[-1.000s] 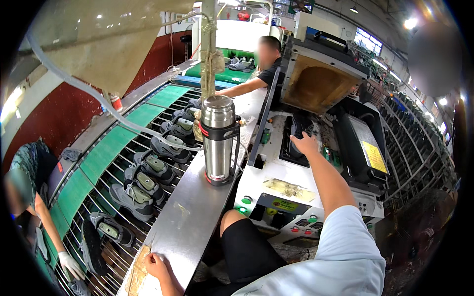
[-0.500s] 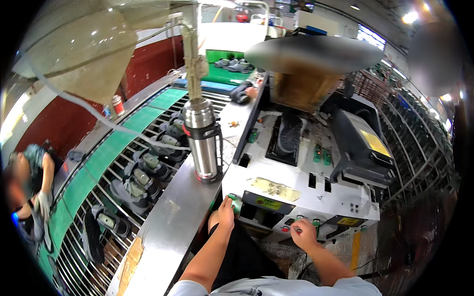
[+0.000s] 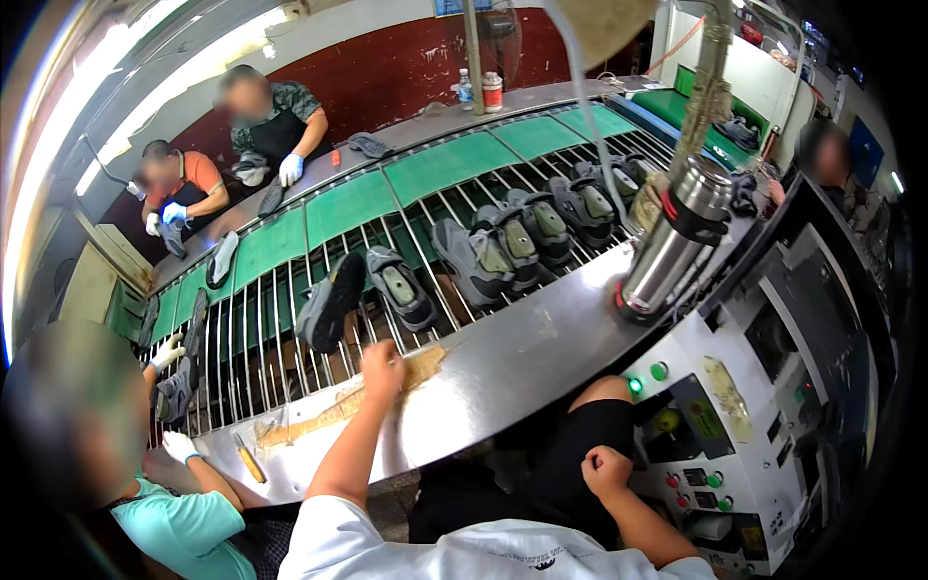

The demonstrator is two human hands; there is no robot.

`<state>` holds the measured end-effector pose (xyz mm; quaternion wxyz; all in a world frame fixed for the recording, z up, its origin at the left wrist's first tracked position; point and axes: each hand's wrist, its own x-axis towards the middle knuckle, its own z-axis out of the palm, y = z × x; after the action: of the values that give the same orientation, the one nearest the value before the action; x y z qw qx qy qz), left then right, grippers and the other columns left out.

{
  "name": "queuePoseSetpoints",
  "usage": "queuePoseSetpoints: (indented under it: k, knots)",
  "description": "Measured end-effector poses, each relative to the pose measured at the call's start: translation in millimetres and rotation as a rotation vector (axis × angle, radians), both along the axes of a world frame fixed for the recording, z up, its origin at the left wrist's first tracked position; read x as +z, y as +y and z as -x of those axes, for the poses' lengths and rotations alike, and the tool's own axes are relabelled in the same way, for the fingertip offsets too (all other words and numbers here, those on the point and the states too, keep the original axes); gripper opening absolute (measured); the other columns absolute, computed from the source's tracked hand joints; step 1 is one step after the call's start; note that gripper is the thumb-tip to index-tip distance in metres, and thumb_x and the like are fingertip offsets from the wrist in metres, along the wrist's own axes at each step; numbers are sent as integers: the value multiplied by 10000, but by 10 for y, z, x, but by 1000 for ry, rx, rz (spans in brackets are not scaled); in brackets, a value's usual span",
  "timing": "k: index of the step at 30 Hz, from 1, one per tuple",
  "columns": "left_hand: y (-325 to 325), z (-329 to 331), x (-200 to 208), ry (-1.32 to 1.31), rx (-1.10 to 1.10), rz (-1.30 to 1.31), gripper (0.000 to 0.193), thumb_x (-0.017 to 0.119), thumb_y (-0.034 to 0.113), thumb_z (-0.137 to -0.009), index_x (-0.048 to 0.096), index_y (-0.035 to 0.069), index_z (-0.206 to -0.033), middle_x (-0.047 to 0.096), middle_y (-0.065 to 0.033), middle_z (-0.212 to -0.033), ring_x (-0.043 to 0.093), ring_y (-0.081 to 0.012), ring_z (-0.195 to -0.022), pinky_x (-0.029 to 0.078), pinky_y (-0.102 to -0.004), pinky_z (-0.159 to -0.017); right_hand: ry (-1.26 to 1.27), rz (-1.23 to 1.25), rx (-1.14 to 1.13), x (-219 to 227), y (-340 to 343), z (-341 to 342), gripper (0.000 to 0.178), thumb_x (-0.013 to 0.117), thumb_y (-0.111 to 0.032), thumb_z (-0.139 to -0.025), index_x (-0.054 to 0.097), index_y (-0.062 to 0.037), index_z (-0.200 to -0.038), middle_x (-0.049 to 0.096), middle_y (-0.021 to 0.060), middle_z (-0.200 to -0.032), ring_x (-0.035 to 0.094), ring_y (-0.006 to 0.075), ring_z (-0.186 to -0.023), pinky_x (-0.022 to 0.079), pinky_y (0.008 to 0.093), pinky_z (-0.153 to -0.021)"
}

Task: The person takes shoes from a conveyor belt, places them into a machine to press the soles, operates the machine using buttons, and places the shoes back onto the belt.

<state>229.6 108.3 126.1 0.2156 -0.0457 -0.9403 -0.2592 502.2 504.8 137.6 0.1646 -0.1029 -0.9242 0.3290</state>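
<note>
Over the inner edge of the metal roller rack, my left hand [image 3: 383,372] is raised with its fingers curled and nothing visible in them. Just beyond it stand a grey sneaker [image 3: 399,290] and, to its left, another shoe [image 3: 333,302] tipped so its dark sole shows. The hand looks apart from both. My right hand [image 3: 606,471] is closed in a loose fist near my right thigh, with no object showing in it. To its right is the white machine's panel [image 3: 710,464] with green and red buttons, one lit green.
Several grey sneakers [image 3: 517,237] line the rack beside a green belt [image 3: 353,208]. A steel thermos [image 3: 674,237] stands on the metal ledge [image 3: 522,353]. A yellow-handled tool [image 3: 251,462] lies near a co-worker in a teal shirt [image 3: 184,522]. Two people work across the belt.
My view has swung left toward the rack. My left hand has left the machine's button and reaches over the ledge. My right hand has come off the control panel toward my thigh.
</note>
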Motion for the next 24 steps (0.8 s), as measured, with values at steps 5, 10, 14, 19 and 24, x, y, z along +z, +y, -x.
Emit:
queuePoseSetpoints:
  k: [5, 10, 14, 19, 24]
  knots:
    - [-971, 695, 65, 1, 130, 661, 578, 597, 160, -758, 459, 94, -1316, 398, -188, -1367, 341, -355, -1284, 214, -517, -1095, -32, -76, 12, -23, -129, 226, 109, 664, -89, -624, 559, -114, -611, 497, 50, -499, 513, 252, -446, 399, 355, -428]
    - [-1159, 1158, -207, -76, 152, 936, 461, 512, 193, -868, 468, 141, -1324, 356, -136, -1409, 330, -370, -1284, 239, -529, -1066, -50, -123, -48, 2, -196, 235, 104, 660, -98, -616, 559, -122, -605, 493, 41, -497, 515, 243, -448, 393, 346, -420]
    - [-993, 1261, -119, -177, 229, 910, 435, 497, 224, -911, 452, 175, -1340, 364, -110, -1420, 347, -397, -1285, 308, -496, -1005, -52, -119, -83, 17, -157, 139, 98, 660, -102, -618, 566, -126, -608, 503, 40, -507, 521, 243, -455, 403, 348, -426]
    - [-804, 1016, 939, -457, 144, 812, 770, 821, 317, -550, 536, 138, -1243, 311, -173, -1441, 451, -372, -1202, 405, -424, -941, -20, -63, -70, 8, -108, 98, 97, 671, -112, -631, 578, -132, -615, 521, 42, -524, 536, 243, -470, 415, 350, -435]
    - [-606, 207, 1712, -679, 46, 475, 681, 811, 342, -496, 620, 102, -1103, 449, -188, -1286, 600, -315, -1018, 506, -389, -865, 74, 30, -67, -16, -35, -24, 90, 673, -109, -639, 586, -127, -626, 544, 48, -539, 557, 246, -489, 431, 350, -450]
